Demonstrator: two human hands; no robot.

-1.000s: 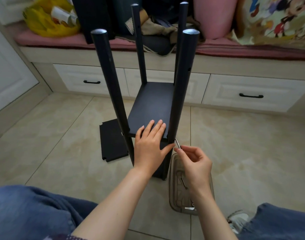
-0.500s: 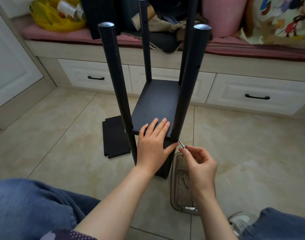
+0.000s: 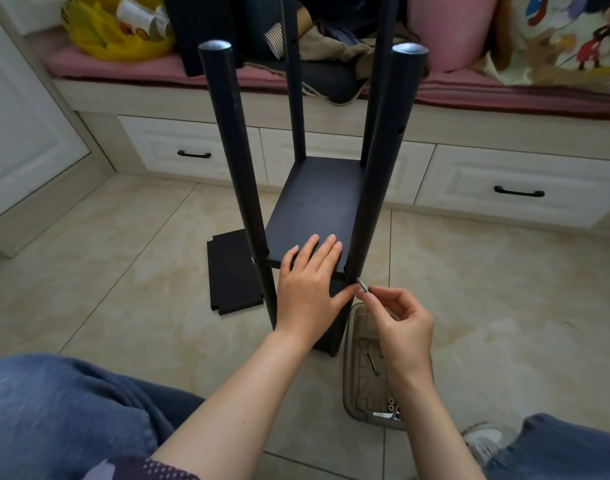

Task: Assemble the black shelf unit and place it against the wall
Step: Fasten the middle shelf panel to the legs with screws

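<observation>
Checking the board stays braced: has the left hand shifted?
No. Left hand still lies flat on the board's front edge, thumb by the right post.

Soft, even indoor light, moderately bright, slightly cool. Pale sheen on the floor tiles [image 3: 504, 289]; small highlights on the pole caps [image 3: 410, 49]. Shadows faint and diffuse under the shelf board [image 3: 317, 209]. Wide-angle bending toward the edges, drawer fronts [image 3: 518, 174] curve. Centre sharp, corners softer.
</observation>
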